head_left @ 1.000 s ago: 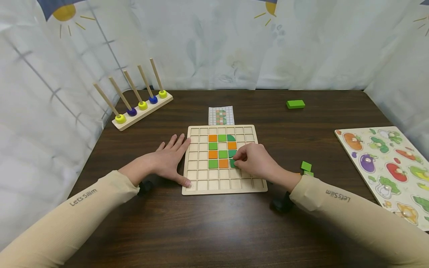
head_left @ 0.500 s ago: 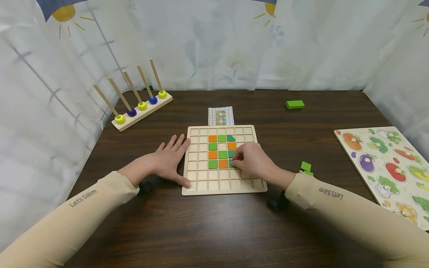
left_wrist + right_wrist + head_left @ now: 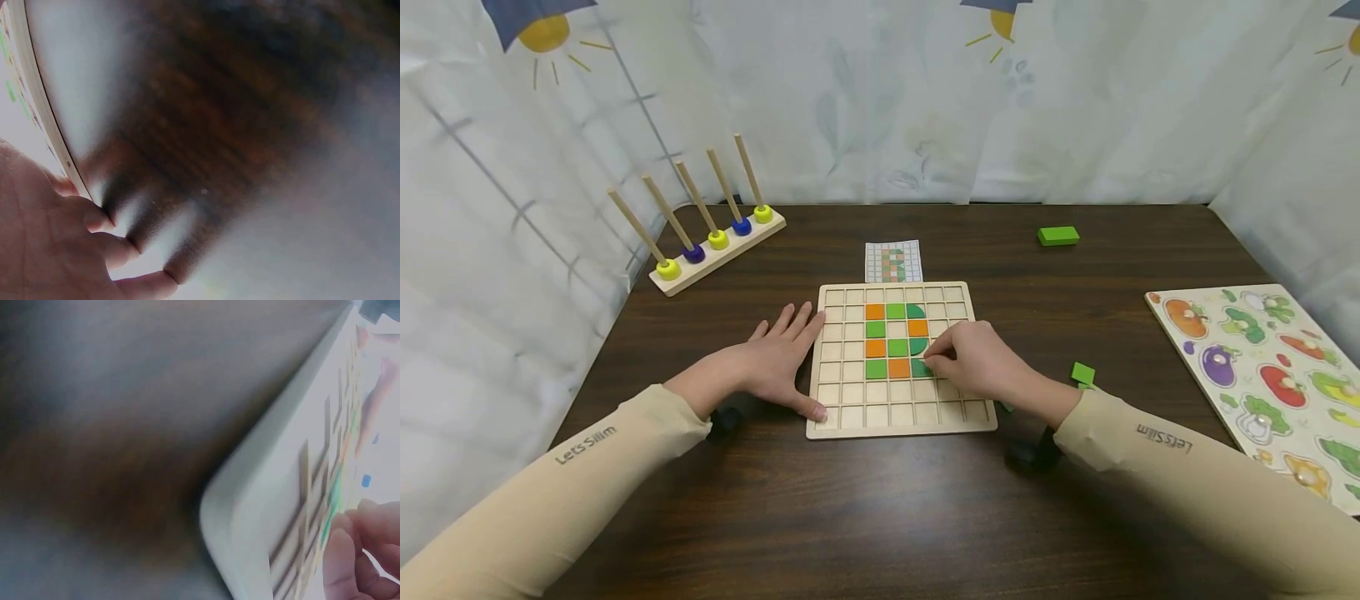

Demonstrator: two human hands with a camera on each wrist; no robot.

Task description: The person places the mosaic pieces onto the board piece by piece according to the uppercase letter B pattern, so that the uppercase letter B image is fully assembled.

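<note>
A pale wooden grid board (image 3: 842,414) lies at the middle of the table, with orange, light green and dark green tiles set in its cells. My left hand (image 3: 778,358) rests spread at the board's left edge, thumb on the near left corner and fingertips along the side. In the left wrist view, its fingers (image 3: 115,250) press down on the tabletop. My right hand (image 3: 973,360) is over the board's right half, thumb and index finger pinching the right side of a dark green tile (image 3: 920,367) in the lowest filled row. Its right side is hidden by the fingertips.
Behind the board lies a printed pattern card (image 3: 892,262). A peg stand (image 3: 730,248) with yellow and blue rings stands back left. A green block (image 3: 1058,237) sits back right, loose green tiles (image 3: 1082,373) lie by the right forearm, and a vegetable puzzle board (image 3: 1247,354) is at right.
The dark green tile under my right fingertips has turned slightly and now sits squarer in its cell. My right hand shifts only a little; my left hand stays put.
</note>
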